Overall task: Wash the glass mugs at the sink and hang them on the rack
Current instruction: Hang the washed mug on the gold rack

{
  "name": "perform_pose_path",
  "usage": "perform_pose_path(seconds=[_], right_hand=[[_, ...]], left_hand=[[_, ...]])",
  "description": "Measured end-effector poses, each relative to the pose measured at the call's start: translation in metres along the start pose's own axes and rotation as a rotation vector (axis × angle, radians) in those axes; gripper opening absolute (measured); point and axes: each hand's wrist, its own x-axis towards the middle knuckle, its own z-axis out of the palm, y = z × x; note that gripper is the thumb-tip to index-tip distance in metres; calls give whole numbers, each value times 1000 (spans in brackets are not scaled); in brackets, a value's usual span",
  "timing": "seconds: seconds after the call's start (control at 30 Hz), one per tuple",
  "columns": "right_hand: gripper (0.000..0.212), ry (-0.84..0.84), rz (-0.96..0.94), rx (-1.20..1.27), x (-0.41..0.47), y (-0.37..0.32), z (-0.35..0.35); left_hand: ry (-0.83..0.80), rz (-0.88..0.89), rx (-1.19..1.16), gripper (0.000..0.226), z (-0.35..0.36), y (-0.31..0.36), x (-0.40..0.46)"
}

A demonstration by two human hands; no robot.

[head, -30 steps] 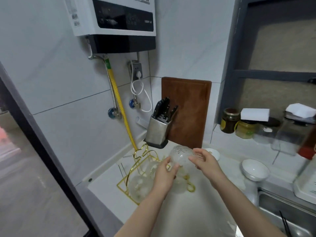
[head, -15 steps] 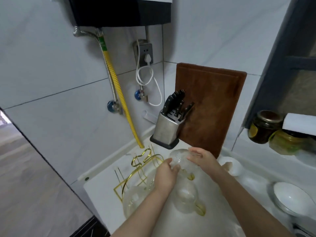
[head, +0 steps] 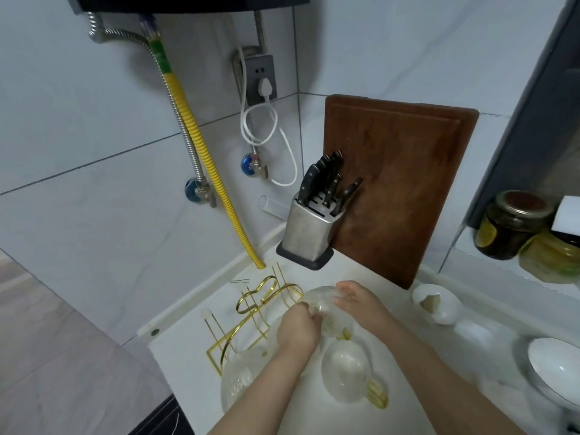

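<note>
Two hands meet at the lower middle of the frame, both closed around one glass mug that you hold upside down just above the gold wire rack; your left hand curls over its near side, your right hand wraps the far side with fingers bent against the glass; whether the mug already sits on a prong is hidden behind your fingers, so I cannot tell. Another mug with a gold handle rests inverted just below and right of your hands, and a third one shows at the lower left edge of the rack, partly behind your left forearm. My worry is the crowding; lower the held mug carelessly and it may knock the neighbour below it, glass on glass; wet glass would slip easily if either hand lets go before the prong takes the weight. The rack is light wire and stands near the counter edge at lower left; a sideways push could tip or slide it toward that drop. The knife block and cutting board stand well apart, upper right of your hands.
</note>
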Motion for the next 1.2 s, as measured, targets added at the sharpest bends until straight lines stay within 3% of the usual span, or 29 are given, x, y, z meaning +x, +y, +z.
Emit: perform_pose_path(seconds=[0.23, 0.43, 0.53, 0.73, 0.9, 1.2], right_hand=[[47, -23, 35, -35, 2, 10, 11], [47, 41, 59, -87, -2, 7, 20], [46, 107, 49, -185, -6, 1, 25], [43, 172, 4, -239, -20, -29, 43], [46, 171, -99, -239, -30, -68, 71], [60, 146, -77, -185, -31, -115, 132]], left_hand=[[-81, 12, 169, 26, -2, 1, 12], [-88, 91, 125, 38, -5, -7, 13], [-72, 195, 101, 45, -7, -14, 10], [118, 546, 128, 44, -41, -31, 3], [184, 815, 374, 42, -103, -55, 14], [-57, 969, 872, 58, -162, -94, 40]])
